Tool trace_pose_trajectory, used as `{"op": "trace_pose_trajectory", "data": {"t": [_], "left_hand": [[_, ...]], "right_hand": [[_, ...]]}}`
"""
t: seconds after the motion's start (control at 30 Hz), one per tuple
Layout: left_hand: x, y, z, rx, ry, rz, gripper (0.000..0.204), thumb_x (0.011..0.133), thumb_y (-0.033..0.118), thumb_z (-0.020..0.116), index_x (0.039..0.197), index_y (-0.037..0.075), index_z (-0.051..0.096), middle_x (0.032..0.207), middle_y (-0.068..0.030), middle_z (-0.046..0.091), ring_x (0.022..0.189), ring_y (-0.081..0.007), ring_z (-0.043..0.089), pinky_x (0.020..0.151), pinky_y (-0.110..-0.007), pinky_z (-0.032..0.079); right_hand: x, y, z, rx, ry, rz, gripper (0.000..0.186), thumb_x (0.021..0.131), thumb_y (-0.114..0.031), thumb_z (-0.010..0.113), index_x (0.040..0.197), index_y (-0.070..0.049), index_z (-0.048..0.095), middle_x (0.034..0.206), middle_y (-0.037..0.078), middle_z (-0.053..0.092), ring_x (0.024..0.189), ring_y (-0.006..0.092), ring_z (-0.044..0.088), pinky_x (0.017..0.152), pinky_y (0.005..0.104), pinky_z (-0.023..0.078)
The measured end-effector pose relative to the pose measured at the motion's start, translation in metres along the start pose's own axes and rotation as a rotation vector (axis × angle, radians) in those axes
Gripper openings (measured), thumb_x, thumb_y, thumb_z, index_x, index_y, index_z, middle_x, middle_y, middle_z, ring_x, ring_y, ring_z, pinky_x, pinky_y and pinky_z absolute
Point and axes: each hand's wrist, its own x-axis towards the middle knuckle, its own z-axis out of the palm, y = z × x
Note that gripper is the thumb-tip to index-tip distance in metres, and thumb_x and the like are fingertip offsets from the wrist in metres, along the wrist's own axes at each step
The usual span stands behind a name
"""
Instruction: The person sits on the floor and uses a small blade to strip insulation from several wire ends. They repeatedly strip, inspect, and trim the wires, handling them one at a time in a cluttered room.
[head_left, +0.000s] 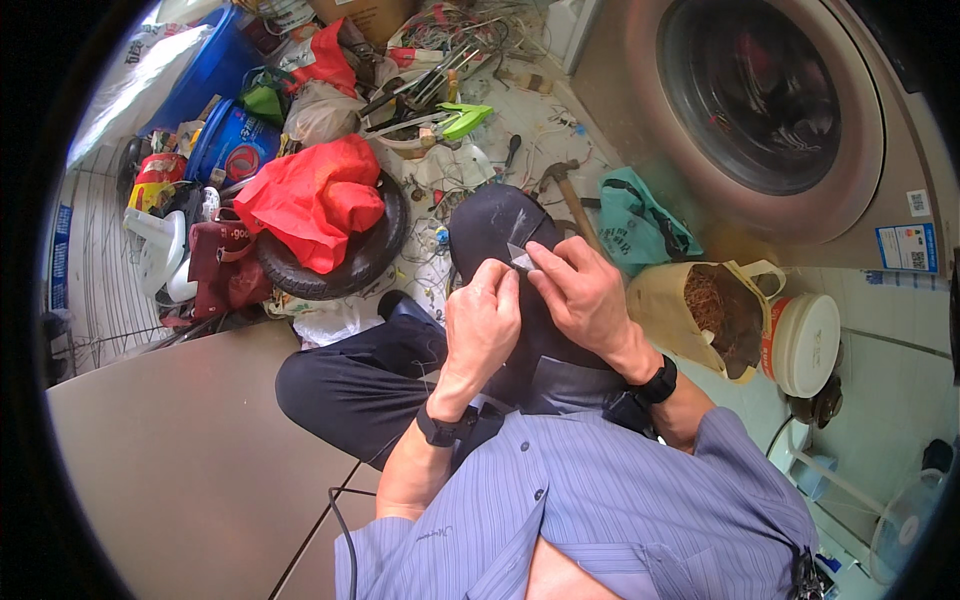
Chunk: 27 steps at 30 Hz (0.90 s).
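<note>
Over my raised knee my two hands work close together. My right hand (580, 295) is closed in a pinch on a small grey flat piece with a pointed corner (521, 256), perhaps a blade; its exact kind is not clear. Right beside it, my left hand (482, 325) is also closed, thumb and fingers pressed together. Whatever those fingers hold is hidden or too thin to make out. Dark trousers (365, 375) lie under both hands.
A hammer (575, 205) and a teal bag (640, 220) lie beyond my right hand, near a washing machine (640, 120). A yellow bag of copper-coloured wire (708, 305) and a white-lidded bucket (808, 345) stand right. Left are a tyre (390, 235), red bag (320, 200) and blue bucket (235, 145).
</note>
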Motion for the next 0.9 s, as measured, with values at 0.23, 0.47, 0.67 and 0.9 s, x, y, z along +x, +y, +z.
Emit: {"op": "trace_pose_trajectory", "data": {"t": [0.23, 0.47, 0.67, 0.9], "left_hand": [[0.000, -0.005, 0.003, -0.092, 0.012, 0.008, 0.013, 0.098, 0.012, 0.062, 0.090, 0.002, 0.065, 0.069, -0.0209, 0.063, 0.065, -0.0412, 0.066, 0.058, -0.044, 0.049], [-0.004, -0.012, 0.006, -0.158, 0.049, 0.075, 0.011, 0.097, 0.009, 0.062, 0.091, 0.001, 0.066, 0.069, -0.0191, 0.063, 0.060, -0.0331, 0.065, 0.056, -0.038, 0.048], [-0.012, -0.012, 0.002, -0.191, 0.010, -0.004, 0.010, 0.097, 0.006, 0.062, 0.093, -0.002, 0.066, 0.073, -0.0114, 0.063, 0.067, -0.0151, 0.059, 0.063, -0.031, 0.047], [-0.018, -0.013, -0.002, -0.237, 0.018, -0.017, 0.010, 0.096, 0.006, 0.063, 0.093, -0.003, 0.067, 0.077, -0.0098, 0.065, 0.070, -0.0152, 0.060, 0.065, -0.030, 0.047]], "right_hand": [[0.000, 0.001, 0.000, -0.059, -0.007, -0.018, 0.036, 0.083, -0.012, 0.078, 0.118, -0.007, 0.071, 0.087, 0.009, 0.057, 0.076, 0.0280, 0.061, 0.064, 0.0385, 0.051], [-0.004, -0.001, 0.002, -0.100, 0.021, -0.032, 0.040, 0.082, -0.009, 0.079, 0.122, -0.009, 0.071, 0.091, 0.010, 0.058, 0.074, 0.0271, 0.061, 0.062, 0.0388, 0.051], [-0.006, -0.003, 0.003, -0.129, 0.043, -0.045, 0.042, 0.082, -0.009, 0.079, 0.123, -0.008, 0.070, 0.091, 0.010, 0.058, 0.074, 0.0269, 0.061, 0.063, 0.0385, 0.051], [-0.008, -0.004, 0.004, -0.134, 0.034, -0.044, 0.043, 0.082, -0.009, 0.079, 0.124, -0.008, 0.070, 0.093, 0.011, 0.058, 0.075, 0.0274, 0.061, 0.064, 0.0388, 0.051]]}}
